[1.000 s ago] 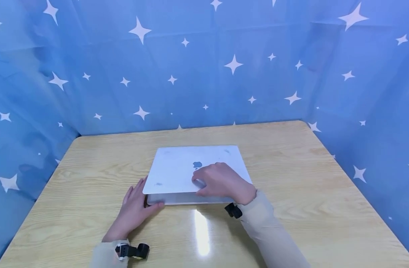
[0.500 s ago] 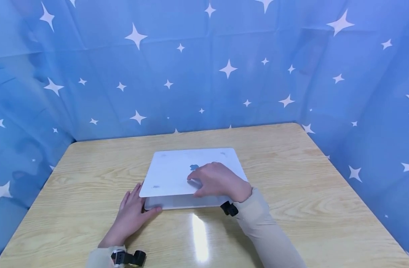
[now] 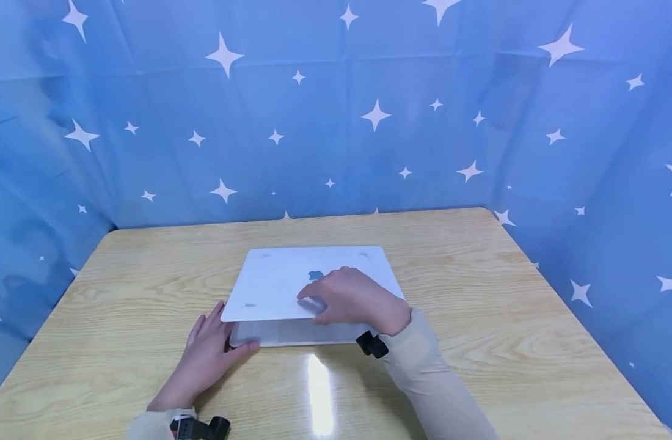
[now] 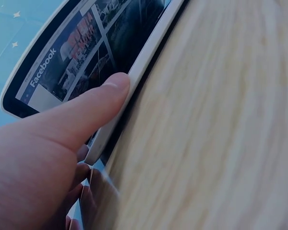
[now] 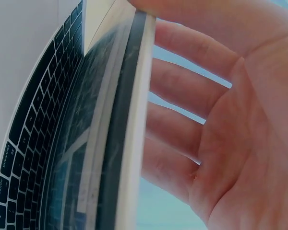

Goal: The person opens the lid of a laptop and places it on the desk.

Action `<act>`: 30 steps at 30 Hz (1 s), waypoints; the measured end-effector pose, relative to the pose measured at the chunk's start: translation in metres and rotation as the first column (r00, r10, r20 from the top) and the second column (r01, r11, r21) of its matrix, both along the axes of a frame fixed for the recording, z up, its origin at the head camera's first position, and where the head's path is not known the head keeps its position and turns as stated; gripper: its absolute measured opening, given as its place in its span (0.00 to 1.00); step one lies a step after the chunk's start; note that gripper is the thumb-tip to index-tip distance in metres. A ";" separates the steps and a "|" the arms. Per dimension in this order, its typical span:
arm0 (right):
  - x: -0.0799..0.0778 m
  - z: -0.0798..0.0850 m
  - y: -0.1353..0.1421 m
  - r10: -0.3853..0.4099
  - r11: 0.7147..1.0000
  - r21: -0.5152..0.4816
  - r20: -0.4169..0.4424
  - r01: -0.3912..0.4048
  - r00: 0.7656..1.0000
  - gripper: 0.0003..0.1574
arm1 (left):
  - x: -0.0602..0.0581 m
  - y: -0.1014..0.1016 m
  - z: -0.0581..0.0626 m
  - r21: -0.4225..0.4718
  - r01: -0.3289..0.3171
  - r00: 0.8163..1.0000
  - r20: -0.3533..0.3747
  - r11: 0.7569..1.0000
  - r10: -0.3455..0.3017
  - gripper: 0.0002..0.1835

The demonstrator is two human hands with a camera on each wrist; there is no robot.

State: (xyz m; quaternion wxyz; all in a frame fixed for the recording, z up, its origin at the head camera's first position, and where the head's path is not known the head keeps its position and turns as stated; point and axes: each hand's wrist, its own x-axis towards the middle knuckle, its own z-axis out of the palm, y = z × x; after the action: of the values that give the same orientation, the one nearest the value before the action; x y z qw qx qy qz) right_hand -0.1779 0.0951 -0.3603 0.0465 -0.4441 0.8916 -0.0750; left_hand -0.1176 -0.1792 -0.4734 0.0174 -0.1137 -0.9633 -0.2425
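A silver laptop (image 3: 281, 275) with a dark apple logo lies on the wooden table, its lid partly raised over the base (image 3: 292, 333). My right hand (image 3: 358, 299) holds the lid's front edge, fingers on the outer face and thumb at the rim. Below the lid, the right wrist view shows the black keyboard (image 5: 38, 129). At the base's front left corner, my left hand (image 3: 206, 357) grips with its thumb (image 4: 103, 98) on the front edge and its other fingers along the left side. A lit screen (image 4: 81, 52) with the word Facebook shows in the left wrist view.
The light wooden table (image 3: 479, 342) spreads around the laptop on all sides. A blue curtain (image 3: 314, 110) with white stars hangs behind and beside it. Black wrist cameras sit on both sleeves.
The gap between lid and base has widened slightly as my right hand lifts the lid's front edge. My left hand keeps its place on the base corner. The head view has shifted a little.
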 end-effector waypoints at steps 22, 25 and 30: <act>0.006 0.007 0.002 0.014 0.996 -0.086 -0.015 -0.015 1.000 0.17 | 0.004 0.002 -0.001 -0.019 -0.003 0.996 -0.084 1.000 0.001 0.45; 0.004 0.006 0.004 0.015 0.993 -0.117 -0.040 -0.020 0.999 0.17 | 0.003 0.002 -0.001 -0.018 -0.008 0.997 -0.082 1.000 0.006 0.45; 0.002 0.006 0.005 0.037 0.982 -0.181 -0.132 -0.061 0.991 0.11 | 0.004 0.003 0.001 -0.022 -0.030 0.999 -0.022 0.999 0.030 0.48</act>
State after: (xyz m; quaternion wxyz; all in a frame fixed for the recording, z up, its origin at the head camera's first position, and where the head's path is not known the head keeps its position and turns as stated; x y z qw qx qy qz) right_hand -0.1756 0.1002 -0.3546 -0.0503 -0.4724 0.8707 -0.1274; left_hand -0.1141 -0.1760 -0.4723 0.0302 -0.1021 -0.9673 -0.2300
